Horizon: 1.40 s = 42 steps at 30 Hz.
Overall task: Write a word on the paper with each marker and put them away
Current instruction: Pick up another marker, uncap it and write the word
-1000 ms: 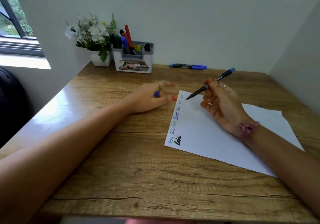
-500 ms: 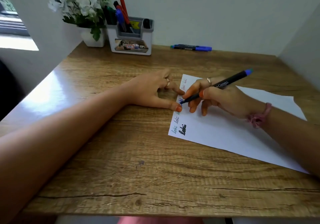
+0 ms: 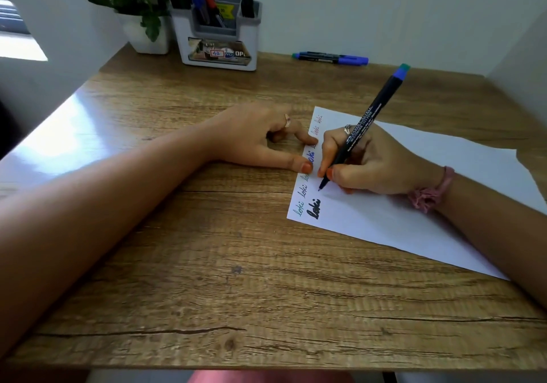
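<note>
Gripping the marker (image 3: 362,134) in a writing hold, the right hand (image 3: 373,163) rests on the paper (image 3: 399,220), fingers (image 3: 325,157) clamped round the barrel and the tip set at or just above the sheet beside the column of written words (image 3: 307,193). The paper's left edge is pinned to the table (image 3: 236,279) by the left hand (image 3: 260,143), fingers spread and pressing flat. Fresh ink could be smeared if the right palm is dragged over the words. The sheet could be skewed if the left hand's pressure is eased. Two capped markers (image 3: 330,57) lie well apart near the wall, not yet returned to the holder (image 3: 219,39).
</note>
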Available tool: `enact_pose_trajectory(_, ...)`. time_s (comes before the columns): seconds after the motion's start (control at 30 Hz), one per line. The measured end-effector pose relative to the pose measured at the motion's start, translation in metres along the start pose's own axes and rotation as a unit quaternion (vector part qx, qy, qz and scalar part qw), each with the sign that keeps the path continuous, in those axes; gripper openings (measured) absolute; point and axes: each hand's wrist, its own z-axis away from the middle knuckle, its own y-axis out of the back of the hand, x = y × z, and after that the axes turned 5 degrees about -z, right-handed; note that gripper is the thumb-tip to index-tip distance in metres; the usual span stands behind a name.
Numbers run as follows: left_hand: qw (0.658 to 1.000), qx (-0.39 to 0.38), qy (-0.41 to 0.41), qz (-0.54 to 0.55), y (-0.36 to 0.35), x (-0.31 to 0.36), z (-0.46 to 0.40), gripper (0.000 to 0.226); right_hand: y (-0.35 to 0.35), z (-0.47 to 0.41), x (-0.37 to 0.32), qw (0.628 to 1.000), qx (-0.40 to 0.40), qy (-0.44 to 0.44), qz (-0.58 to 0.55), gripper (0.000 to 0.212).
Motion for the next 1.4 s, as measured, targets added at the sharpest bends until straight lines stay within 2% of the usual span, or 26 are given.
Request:
enact_pose_trajectory(0.27,1.0,0.012,-0.01,0.013,-0.0005,-0.0022,-0.0005,0.048,0.0014,-0.001,-0.0006,0.999,-0.033,-0.011,0.011,0.007)
enact_pose_trajectory(0.37,1.0,0.013,-0.012,0.014,-0.0006,-0.0018,-0.0002,0.048,0.0017,-0.0004,-0.0017,0.999,-0.042,-0.011,0.032,0.013)
enact_pose_trajectory(0.53,1.0,0.021,-0.018,0.013,-0.0009,-0.0024,-0.001,0.045,-0.0009,-0.0013,-0.0019,0.999,-0.034,-0.002,0.029,0.01)
enact_pose_trajectory(0.63,1.0,0.022,-0.018,0.014,-0.0019,-0.0034,-0.0008,0.045,-0.0014,-0.0021,-0.0023,0.999,-0.03,0.003,0.04,0.016)
enact_pose_trajectory(0.83,0.999,0.026,-0.017,0.026,-0.0029,-0.004,-0.0011,0.046,0.0,-0.0004,-0.0023,0.999,-0.023,-0.006,0.026,0.009)
enact_pose_trajectory(1.2,0.999,0.026,-0.012,0.028,-0.0027,-0.0037,-0.0005,0.048,-0.0006,-0.0005,-0.0042,0.999,-0.019,0.003,0.033,0.019)
enact_pose_trajectory(1.4,0.999,0.029,-0.016,0.032,-0.0028,-0.0038,-0.0008,0.045,-0.0027,-0.0031,-0.0033,0.999,-0.001,-0.003,0.044,0.009)
